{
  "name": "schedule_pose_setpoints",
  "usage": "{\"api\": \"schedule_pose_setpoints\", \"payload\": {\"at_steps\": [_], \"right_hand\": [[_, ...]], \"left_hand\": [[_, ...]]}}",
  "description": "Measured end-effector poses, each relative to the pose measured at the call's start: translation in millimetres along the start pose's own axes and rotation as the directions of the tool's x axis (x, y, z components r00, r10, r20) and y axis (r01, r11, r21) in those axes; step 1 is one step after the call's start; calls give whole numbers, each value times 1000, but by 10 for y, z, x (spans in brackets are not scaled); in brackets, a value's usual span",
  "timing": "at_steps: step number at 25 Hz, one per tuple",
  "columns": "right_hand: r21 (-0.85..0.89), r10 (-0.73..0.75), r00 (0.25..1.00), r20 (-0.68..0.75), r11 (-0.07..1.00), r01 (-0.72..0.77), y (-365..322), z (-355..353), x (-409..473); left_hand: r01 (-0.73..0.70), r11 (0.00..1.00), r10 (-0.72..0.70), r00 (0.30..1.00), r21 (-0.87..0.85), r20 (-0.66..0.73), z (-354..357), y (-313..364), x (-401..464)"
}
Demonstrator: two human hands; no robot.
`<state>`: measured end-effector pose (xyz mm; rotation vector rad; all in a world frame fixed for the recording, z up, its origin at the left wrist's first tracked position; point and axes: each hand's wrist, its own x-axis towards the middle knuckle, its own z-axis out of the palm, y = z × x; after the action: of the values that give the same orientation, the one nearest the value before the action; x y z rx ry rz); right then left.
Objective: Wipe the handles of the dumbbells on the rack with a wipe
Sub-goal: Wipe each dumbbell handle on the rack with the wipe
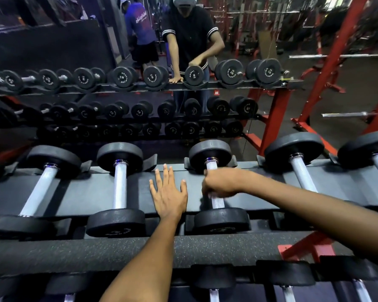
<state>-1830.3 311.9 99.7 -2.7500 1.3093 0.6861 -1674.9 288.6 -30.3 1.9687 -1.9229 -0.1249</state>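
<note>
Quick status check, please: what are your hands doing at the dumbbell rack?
Right hand gripping dumbbell handle; wipe not visible. Left hand flat on rack. Nothing in the way.

black rack, top tier running left to right, dumbbells across it in black cradles. far left dumbbell, angled; next dumbbell, silver handle bare. left hand flat on the shelf plate between two dumbbells, fingers spread. right beside it, gripped dumbbell, right hand wrapped round its handle. further right, another dumbbell, then one more at the edge. speckled front rail below, lower tier with more dumbbell heads under that.
</note>
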Motion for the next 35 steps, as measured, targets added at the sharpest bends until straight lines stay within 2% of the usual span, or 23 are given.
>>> {"api": "schedule_pose_setpoints", "payload": {"at_steps": [2,4,6,8,10,11,12,13,14,15,16,19,21,23,24,26,28,30,32,33,35], "right_hand": [[170,-51,989,141,985,27,-133,-41,-12],[268,-101,988,118,961,66,-175,-18,-104],[420,-77,996,50,906,50,-33,14,-342],[532,11,1000,26,847,-24,183,153,-611],[585,259,966,-20,786,-198,330,406,-689],[691,399,917,-19,668,-276,321,558,-636],[830,461,886,56,472,-298,236,695,-542],[936,431,889,152,227,-270,122,786,-440],[969,368,905,215,36,-245,24,852,-364],[972,316,919,236,-96,-217,-24,883,-339],[968,270,934,236,-150,-201,-16,876,-359],[958,204,948,243,-206,-201,115,798,-410],[935,149,960,235,-305,-181,69,816,-379],[923,193,954,231,-355,-151,-64,833,-345],[939,259,937,235,-309,-150,-104,833,-344],[968,446,860,249,-123,-217,-119,749,-376],[949,599,758,260,-14,-314,-98,696,-414],[960,696,679,234,-56,-273,-148,633,-459],[975,772,596,222,-188,-119,-202,589,-554],[971,803,552,223,-232,-54,-205,568,-592],[974,856,476,200,-227,0,-206,531,-773]], "left_hand": [[2,1000,-2,1000,-9,-3,-13,9,36],[4,1000,-4,1000,-4,0,-16,11,18],[2,1000,-2,1000,5,-2,-18,16,21],[2,1000,-2,1000,20,5,-13,12,17],[2,1000,-2,1000,29,5,-2,12,5],[2,1000,-2,1000,30,11,-8,13,12],[4,999,-4,1000,32,13,-7,9,14],[4,999,-5,1000,35,10,-4,3,7],[3,999,-4,1000,37,11,-5,0,2],[3,999,-3,1000,33,17,-10,3,2],[3,1000,-4,1000,31,23,-13,9,1],[9,999,-9,1000,39,24,-2,17,17],[12,999,-13,1000,48,23,2,20,33],[8,999,-9,1000,44,16,7,21,19],[7,999,-7,1000,44,14,11,21,17],[6,999,-6,1000,36,16,16,27,39],[-3,1000,2,1000,19,26,10,29,28],[-42,999,41,998,27,40,-5,3,13],[-41,999,38,994,28,105,-54,-18,17],[6,1000,-6,988,-2,157,-113,-2,53],[173,970,-121,954,-172,274,-388,187,54]]}}
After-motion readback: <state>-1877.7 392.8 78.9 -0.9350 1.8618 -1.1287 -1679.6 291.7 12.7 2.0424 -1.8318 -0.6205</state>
